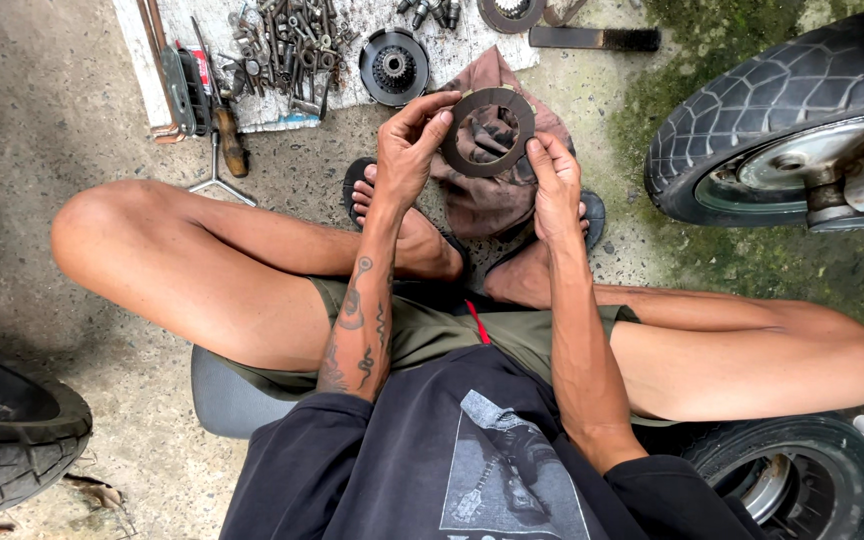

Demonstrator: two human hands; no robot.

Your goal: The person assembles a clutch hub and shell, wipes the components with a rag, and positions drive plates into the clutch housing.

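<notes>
This is an open-air motorcycle repair spot on bare, stained concrete ground. A white sheet strewn with bolts, a screwdriver and a round clutch hub lies left of a mounted motorcycle wheel. Loose tyres lie nearer the camera than that wheel, with moss just beside it.

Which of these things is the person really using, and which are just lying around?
In use: ring, left hand, right hand.

Lying about: rag, bolts, gear part, brush, screwdriver, tyre.
</notes>
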